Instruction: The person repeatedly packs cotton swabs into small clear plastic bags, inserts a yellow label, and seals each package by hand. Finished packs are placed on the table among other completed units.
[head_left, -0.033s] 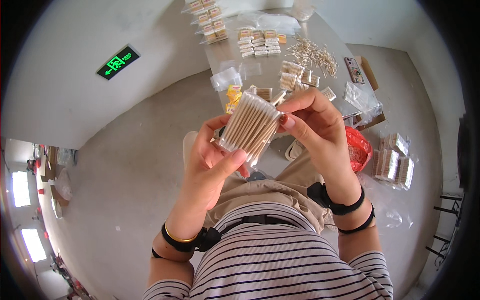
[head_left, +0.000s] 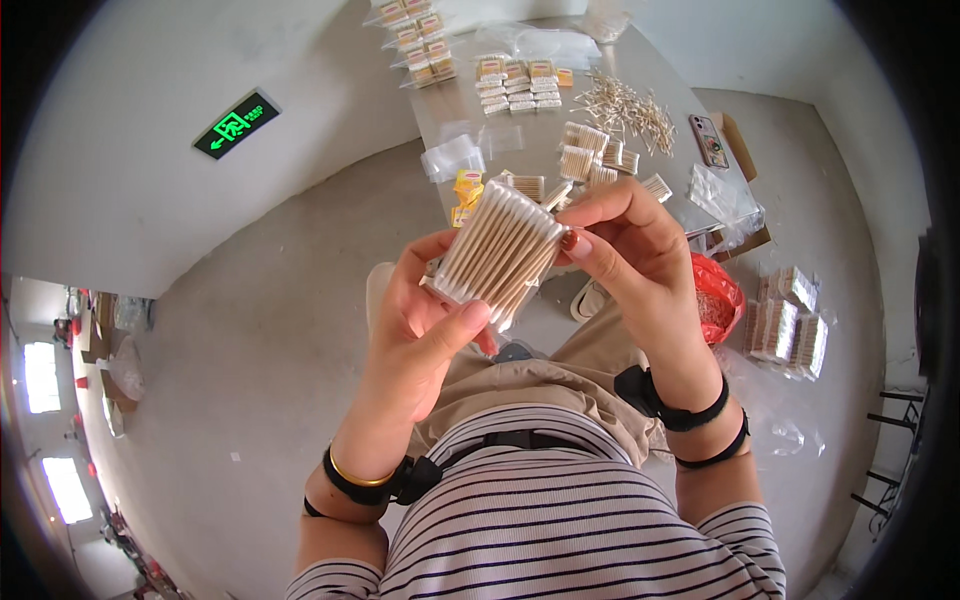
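A flat pack of cotton swabs [head_left: 500, 248] is held tilted in front of me, with wooden sticks side by side and white tips along both ends. A little clear plastic shows at its lower edge. My left hand [head_left: 420, 320] grips it from the left, thumb across the lower front and fingers behind. At the pack's right edge, my right hand [head_left: 630, 250] is closed in a pinch, thumb and index finger together at the upper corner. What exactly lies between those fingertips is too small to make out. Yellow cards [head_left: 466, 190] lie just beyond the pack.
On the table [head_left: 450, 110] are bundled swabs [head_left: 585, 150], loose swabs [head_left: 630, 110], stacked labelled packs [head_left: 518, 88], clear bags [head_left: 453, 157] and a phone [head_left: 708, 140]. A red bag [head_left: 715, 300] and wrapped swab bundles [head_left: 785, 325] stand on the right.
The pack has turned very slightly in my hands, its swab face showing a little more. Both hands stay nearly where they were.
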